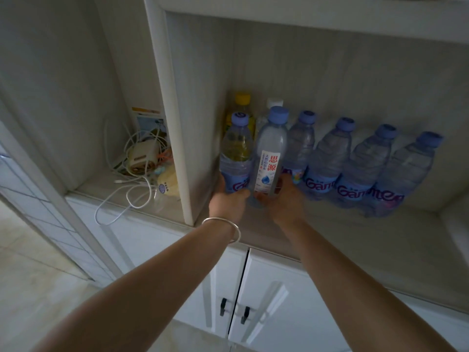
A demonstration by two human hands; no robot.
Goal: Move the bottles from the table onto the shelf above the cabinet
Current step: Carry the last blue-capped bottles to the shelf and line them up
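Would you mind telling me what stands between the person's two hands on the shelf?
In the head view, the white-labelled bottle stands between the left hand and right hand, both holding its base.

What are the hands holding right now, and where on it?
The left hand grips a blue-label bottle low down; the right hand grips the white-label bottle near its base.

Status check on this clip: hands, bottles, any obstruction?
Left hand grips the purple-label bottle; right hand grips the white-label bottle. Both at shelf, beside a row of four. Nothing blocking.
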